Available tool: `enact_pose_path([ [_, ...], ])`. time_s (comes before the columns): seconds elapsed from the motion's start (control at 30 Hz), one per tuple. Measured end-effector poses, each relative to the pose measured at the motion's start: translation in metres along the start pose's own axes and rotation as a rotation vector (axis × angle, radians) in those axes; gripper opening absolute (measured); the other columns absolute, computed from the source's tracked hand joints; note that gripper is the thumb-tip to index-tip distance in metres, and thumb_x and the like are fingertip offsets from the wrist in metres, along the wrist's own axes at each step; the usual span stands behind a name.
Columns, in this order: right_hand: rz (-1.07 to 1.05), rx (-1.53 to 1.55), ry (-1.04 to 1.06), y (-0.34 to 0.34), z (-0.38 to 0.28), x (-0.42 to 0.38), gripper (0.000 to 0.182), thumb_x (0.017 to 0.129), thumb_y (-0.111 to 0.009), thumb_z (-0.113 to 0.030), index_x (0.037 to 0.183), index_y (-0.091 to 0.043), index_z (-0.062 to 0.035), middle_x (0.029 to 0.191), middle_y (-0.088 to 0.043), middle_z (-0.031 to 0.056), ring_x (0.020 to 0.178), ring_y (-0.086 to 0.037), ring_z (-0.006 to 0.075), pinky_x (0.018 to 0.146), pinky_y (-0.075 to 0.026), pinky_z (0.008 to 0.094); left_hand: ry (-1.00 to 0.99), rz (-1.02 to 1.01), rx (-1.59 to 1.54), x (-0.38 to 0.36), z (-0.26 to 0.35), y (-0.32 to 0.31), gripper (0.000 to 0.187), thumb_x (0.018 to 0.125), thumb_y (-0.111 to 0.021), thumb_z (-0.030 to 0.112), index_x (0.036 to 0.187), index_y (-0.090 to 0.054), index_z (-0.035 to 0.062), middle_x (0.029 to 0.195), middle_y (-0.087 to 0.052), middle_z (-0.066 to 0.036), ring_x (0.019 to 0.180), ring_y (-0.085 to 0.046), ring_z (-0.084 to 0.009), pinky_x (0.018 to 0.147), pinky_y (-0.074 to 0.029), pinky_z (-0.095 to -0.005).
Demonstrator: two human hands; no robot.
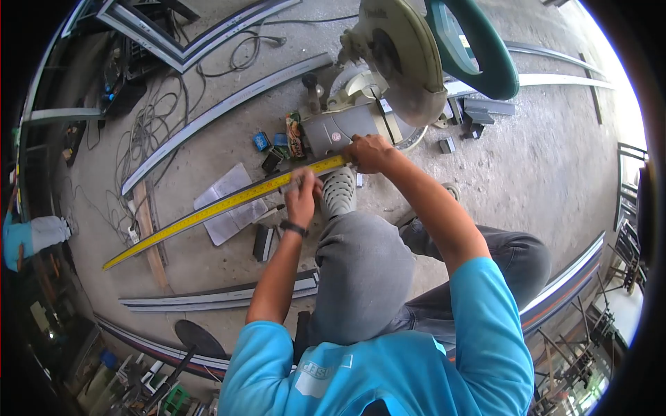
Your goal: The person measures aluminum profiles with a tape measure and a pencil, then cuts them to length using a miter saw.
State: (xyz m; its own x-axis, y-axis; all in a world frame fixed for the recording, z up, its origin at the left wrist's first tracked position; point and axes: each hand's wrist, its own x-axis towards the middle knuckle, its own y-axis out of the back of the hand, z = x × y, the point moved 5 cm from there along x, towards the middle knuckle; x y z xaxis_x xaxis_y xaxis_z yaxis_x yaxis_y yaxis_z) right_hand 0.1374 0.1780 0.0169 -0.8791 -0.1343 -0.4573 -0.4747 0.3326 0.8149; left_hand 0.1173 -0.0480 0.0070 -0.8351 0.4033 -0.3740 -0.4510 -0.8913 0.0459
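A yellow tape measure blade (208, 208) stretches along a long dark aluminium profile (177, 229) that runs from lower left up toward a mitre saw (388, 62). My left hand (302, 194) presses on the tape and profile about midway, fingers closed on something small that I cannot make out. My right hand (368, 152) holds the tape's end down on the profile at the saw's base (340, 128). I crouch on the concrete floor, my grey shoe (338, 193) just behind the profile.
Long curved aluminium profiles (215, 114) lie across the floor, others near my knees (215, 298). Tangled cables (149, 125), metal sheets (229, 204), a wooden strip (149, 236) and small offcuts (479, 111) lie around. Another person's sleeve (31, 236) shows at far left.
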Motion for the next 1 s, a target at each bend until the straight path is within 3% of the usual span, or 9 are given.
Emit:
enact_pose_path([
  [0.07, 0.041, 0.043, 0.031, 0.011, -0.005, -0.006, 0.036, 0.082, -0.072, -0.017, 0.116, -0.072, -0.0253, 0.11, -0.067, 0.0133, 0.097, -0.071, 0.0344, 0.082, -0.058, 0.0449, 0.28, -0.23, -0.019, -0.046, -0.051, 0.026, 0.03, 0.106, -0.056, 0.038, 0.11, -0.06, 0.0089, 0.089, -0.067, -0.006, 0.082, -0.066, -0.0144, 0.076, -0.055, -0.0331],
  [0.13, 0.082, 0.133, 0.078, 0.032, -0.024, -0.03, 0.036, 0.081, -0.071, -0.015, 0.116, -0.072, -0.0232, 0.107, -0.068, 0.013, 0.096, -0.07, 0.0339, 0.08, -0.058, 0.0454, 0.535, -0.125, -0.285, -0.071, -0.121, 0.095, 0.033, 0.105, -0.058, 0.044, 0.111, -0.061, 0.0122, 0.097, -0.068, -0.006, 0.091, -0.066, -0.0187, 0.083, -0.055, -0.0384],
  [0.2, 0.135, 0.175, 0.155, 0.04, -0.041, -0.053, 0.039, 0.079, -0.07, -0.013, 0.116, -0.072, -0.0223, 0.103, -0.068, 0.0118, 0.094, -0.07, 0.0344, 0.08, -0.058, 0.0456, 0.356, 0.237, -1.251, -0.052, -0.15, 0.213, 0.043, 0.102, -0.059, 0.05, 0.113, -0.062, 0.009, 0.1, -0.069, -0.007, 0.095, -0.068, -0.024, 0.086, -0.059, -0.0474],
  [0.27, 0.147, 0.188, 0.209, 0.028, -0.046, -0.063, 0.045, 0.077, -0.069, -0.013, 0.121, -0.071, -0.0236, 0.105, -0.067, 0.0107, 0.095, -0.071, 0.0348, 0.083, -0.058, 0.045, 0.039, 0.55, -1.035, -0.059, -0.039, 0.269, 0.049, 0.1, -0.059, 0.055, 0.114, -0.062, 0.0081, 0.107, -0.069, -0.011, 0.1, -0.066, -0.0265, 0.095, -0.056, -0.0496],
  [0.37, 0.181, 0.126, 0.244, 0.02, -0.058, -0.069, 0.046, 0.086, -0.07, -0.019, 0.131, -0.064, -0.0233, 0.118, -0.065, 0.0129, 0.104, -0.069, 0.0366, 0.085, -0.059, 0.0468, -0.081, 0.859, -0.904, -0.046, -0.09, 0.419, 0.041, 0.101, -0.062, 0.047, 0.118, -0.062, 0.0091, 0.1, -0.066, -0.006, 0.097, -0.064, -0.0256, 0.099, -0.051, -0.0507],
  [0.43, 0.22, 0.119, 0.256, 0.009, -0.061, -0.066, 0.047, 0.097, -0.063, -0.027, 0.143, -0.053, -0.0243, 0.131, -0.061, 0.0137, 0.114, -0.066, 0.0386, 0.089, -0.059, 0.0479, -0.079, 0.823, -0.959, -0.056, -0.068, 0.399, 0.037, 0.101, -0.062, 0.044, 0.117, -0.062, 0.0101, 0.098, -0.065, -0.004, 0.097, -0.063, -0.0247, 0.1, -0.05, -0.0495],
  [0.77, 0.036, 0.244, 0.067, -0.031, -0.051, -0.076, 0.055, 0.1, -0.055, -0.035, 0.151, -0.041, -0.0204, 0.14, -0.055, 0.0145, 0.125, -0.058, 0.0428, 0.102, -0.05, 0.0503, -0.172, 0.514, -0.828, -0.07, 0.021, 0.31, 0.023, 0.104, -0.059, 0.039, 0.109, -0.062, 0.0173, 0.108, -0.07, -0.001, 0.1, -0.065, -0.0176, 0.091, -0.051, -0.0408],
  [0.93, 0.058, 0.334, 0.024, -0.041, -0.056, -0.085, 0.058, 0.1, -0.055, -0.037, 0.153, -0.038, -0.0209, 0.147, -0.051, 0.0167, 0.134, -0.052, 0.0407, 0.108, -0.046, 0.0492, 0.02, 0.222, -0.597, -0.054, -0.003, 0.159, 0.029, 0.107, -0.054, 0.036, 0.115, -0.067, 0.0104, 0.106, -0.067, -0.003, 0.099, -0.064, -0.0168, 0.09, -0.051, -0.0363],
  [1.0, 0.055, 0.383, -0.022, -0.059, -0.05, -0.081, 0.059, 0.101, -0.054, -0.037, 0.154, -0.037, -0.0196, 0.147, -0.05, 0.0172, 0.136, -0.05, 0.0397, 0.11, -0.045, 0.0489, 0.116, 0.137, -0.305, -0.053, -0.012, 0.088, 0.033, 0.104, -0.06, 0.041, 0.103, -0.07, 0.009, 0.088, -0.067, -0.001, 0.079, -0.064, -0.0144, 0.076, -0.051, -0.0314],
])
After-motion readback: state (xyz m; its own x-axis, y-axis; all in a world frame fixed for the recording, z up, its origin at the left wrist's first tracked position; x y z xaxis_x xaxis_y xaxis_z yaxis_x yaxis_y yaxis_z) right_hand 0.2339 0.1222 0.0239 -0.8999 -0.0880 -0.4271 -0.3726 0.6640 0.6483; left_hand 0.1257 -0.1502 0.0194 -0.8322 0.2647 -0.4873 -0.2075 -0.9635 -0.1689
